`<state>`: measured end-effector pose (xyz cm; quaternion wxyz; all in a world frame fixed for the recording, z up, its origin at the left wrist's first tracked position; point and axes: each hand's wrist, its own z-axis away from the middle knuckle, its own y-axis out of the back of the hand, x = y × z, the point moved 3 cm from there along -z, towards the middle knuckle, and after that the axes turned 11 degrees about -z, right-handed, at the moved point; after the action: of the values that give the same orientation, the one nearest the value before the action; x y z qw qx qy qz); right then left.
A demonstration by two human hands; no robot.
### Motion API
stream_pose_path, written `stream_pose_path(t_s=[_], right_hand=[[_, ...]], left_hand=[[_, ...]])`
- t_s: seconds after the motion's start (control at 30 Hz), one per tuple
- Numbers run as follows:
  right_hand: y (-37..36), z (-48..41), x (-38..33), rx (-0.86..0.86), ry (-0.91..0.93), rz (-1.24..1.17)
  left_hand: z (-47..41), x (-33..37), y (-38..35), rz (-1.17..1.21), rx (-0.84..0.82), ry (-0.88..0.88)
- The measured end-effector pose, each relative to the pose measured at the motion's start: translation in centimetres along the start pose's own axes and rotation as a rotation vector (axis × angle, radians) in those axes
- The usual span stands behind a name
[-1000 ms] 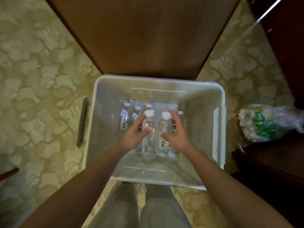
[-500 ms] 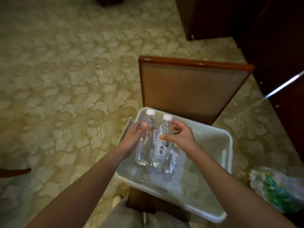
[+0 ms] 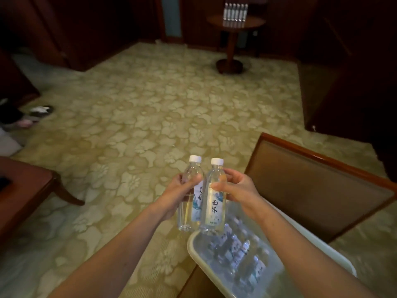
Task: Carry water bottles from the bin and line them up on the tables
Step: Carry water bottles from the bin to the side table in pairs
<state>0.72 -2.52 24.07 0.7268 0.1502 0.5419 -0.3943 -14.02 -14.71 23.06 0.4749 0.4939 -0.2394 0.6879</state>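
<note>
A wide stretch of patterned carpet [image 3: 163, 117] lies open ahead, edged by dark wood walls, a low desk [image 3: 21, 190] at left and a chair back [image 3: 318, 190] at right. Each hand grips one upright bottle, side by side and touching: left hand [image 3: 178, 194] fingers clamped on the left bottle [image 3: 190, 190], right hand [image 3: 236, 190] fingers on the right bottle [image 3: 213, 196]. Below, the bin [image 3: 193, 244] holds more bottles. A far round desk [image 3: 235, 23] carries a row of bottles [image 3: 235, 11].

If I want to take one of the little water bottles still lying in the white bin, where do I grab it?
Reach down from above into the white plastic bin and wrap your fingers around the middle of one clear, white-labelled bottle, across its label. They lie packed side by side, so only their upper sides are free, and the round body fits a hand better than the small cap.
</note>
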Motion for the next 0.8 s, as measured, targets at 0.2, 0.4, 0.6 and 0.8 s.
stream_pose_path(t_s=[0.2, 0.4, 0.6, 0.8], right_hand=[[-9.7, -0.2, -1.1, -0.150, 0.000, 0.048], [-21.1, 1.8, 0.4, -0.297, -0.003, 0.124], [-33.7, 6.9, 4.2, -0.435, 0.018, 0.131], [-47.1, 12.9, 8.2, -0.617, 0.019, 0.211]], left_hand=[[5.2, -0.5, 8.1, 0.101, 0.216, -0.004], [13.1, -3.4, 17.0, 0.212, 0.376, -0.087], [23.8, -7.8, 25.9, 0.309, 0.503, -0.139], [36.3, -12.9, 34.5, 0.284, 0.630, -0.173]])
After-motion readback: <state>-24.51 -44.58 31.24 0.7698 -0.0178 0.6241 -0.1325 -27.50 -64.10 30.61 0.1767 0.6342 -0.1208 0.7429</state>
